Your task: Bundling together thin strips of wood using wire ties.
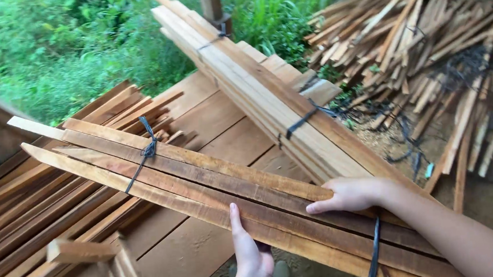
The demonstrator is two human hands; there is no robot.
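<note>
A: Where's the bundle (203,180) now?

B: Across the deck (209,115), long axis running from far-left corner down to near-right edge. Tied w/ black cord (147,149) at far end, strap (376,245) near end.

A: Hands?

B: Right hand (350,193) lies flat on top, fingers together, pointing left along the slats. Left hand (250,255) comes up from below at the near side, thumb up against the edge; fingers hidden, can't tell if they curl under.

A: Which is nearer the strap?

B: Right one, just beside it.
</note>
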